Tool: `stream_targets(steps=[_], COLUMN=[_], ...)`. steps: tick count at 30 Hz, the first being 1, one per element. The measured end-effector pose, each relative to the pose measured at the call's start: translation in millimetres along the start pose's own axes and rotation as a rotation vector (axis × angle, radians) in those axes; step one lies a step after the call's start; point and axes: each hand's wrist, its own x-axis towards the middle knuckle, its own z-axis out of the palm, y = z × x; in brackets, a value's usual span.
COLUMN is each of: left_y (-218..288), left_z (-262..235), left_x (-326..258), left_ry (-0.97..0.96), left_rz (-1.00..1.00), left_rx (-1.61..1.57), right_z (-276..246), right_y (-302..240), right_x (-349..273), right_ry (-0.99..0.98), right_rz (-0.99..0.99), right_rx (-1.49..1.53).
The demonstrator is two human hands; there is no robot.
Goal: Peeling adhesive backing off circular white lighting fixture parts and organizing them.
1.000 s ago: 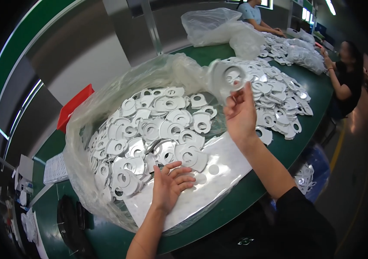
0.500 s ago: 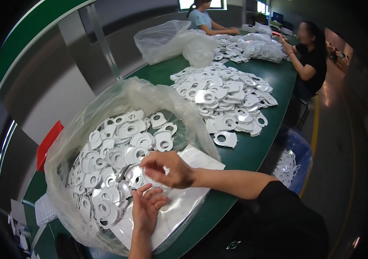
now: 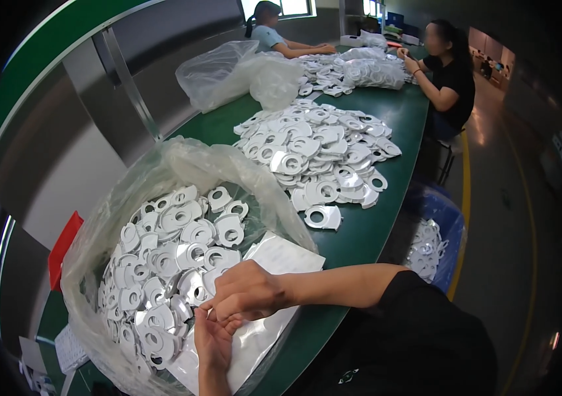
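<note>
My right hand is bent down over my left, its fingers closed in a pinch. Just below, my left hand is turned palm up with curled fingers, and its thumb and fingertips meet the right fingertips. Whatever lies between the fingers is too small or hidden to make out. Both hands hover over a glossy white sheet at the near edge of an opened clear plastic bag. Beside them in the bag lies a heap of white flat plastic parts, each with a round hole.
A second heap of the white parts lies farther along the green table. Beyond it are clear bags and two people seated at work. A blue bin with white parts stands right of the table; a red tray is at left.
My right hand has come down onto my left, and the fingers of both now meet. My left fingers, spread before, have curled in. The whole view has shifted slightly.
</note>
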Motion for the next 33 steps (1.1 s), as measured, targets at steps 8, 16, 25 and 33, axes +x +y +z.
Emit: stream_targets(steps=[8,16,25,33], left_y=[0.3,-7.9,-6.5,-6.1], left_z=[-1.8,-11.0,-4.0,-8.8], left_x=[-3.7,4.5,0.5,-0.2], left_ry=[-0.017,-0.034,-0.033,-0.001], left_rz=[-0.017,0.095,0.107,0.092], left_rx=[-0.057,0.237,0.207,0.278], right_z=[-23.0,-49.4,-40.1,5.2], right_y=[-74.2,-122.1,-143.6,-155.7], right_x=[66.7,126.3,113.3,95.4], right_ry=[0.162,0.144,0.3,0.217], right_rz=[-0.349,-0.585,-0.667,-0.415], right_rx=[0.11,-0.121,-0.163,-0.254])
